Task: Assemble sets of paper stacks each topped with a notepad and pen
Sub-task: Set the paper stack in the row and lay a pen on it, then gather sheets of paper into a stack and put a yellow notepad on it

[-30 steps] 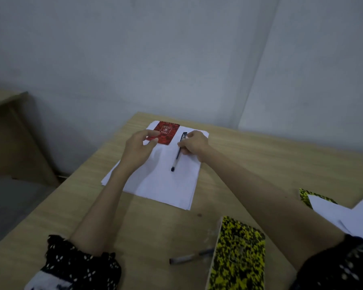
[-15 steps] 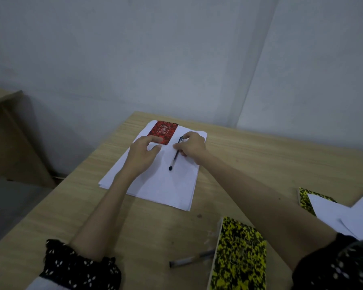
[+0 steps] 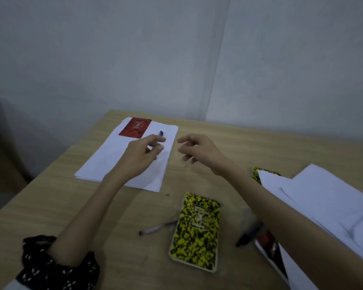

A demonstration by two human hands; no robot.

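A white paper stack (image 3: pixel 105 164) lies at the far left of the wooden table (image 3: pixel 50 206). A red notepad (image 3: pixel 135 127) rests on its far corner. Beside the notepad a dark pen (image 3: pixel 161 133) lies on the paper, mostly hidden under my left hand (image 3: pixel 138 155), which hovers over the stack with loosely curled, parted fingers. To the right of the stack, my right hand (image 3: pixel 199 151) is raised above the table, fingers apart and holding nothing.
A yellow-and-black notepad (image 3: pixel 197 231) lies near me with a pen (image 3: pixel 155 229) to its left and a black pen (image 3: pixel 249 235) to its right. Loose white sheets (image 3: pixel 323 195) at the right cover another yellow notepad (image 3: pixel 256 174) and a red one (image 3: pixel 268 241).
My right hand has let go of the pen on the stack and pulled back to the right. My left hand moved off the red notepad, over the pen. The view tilted down.
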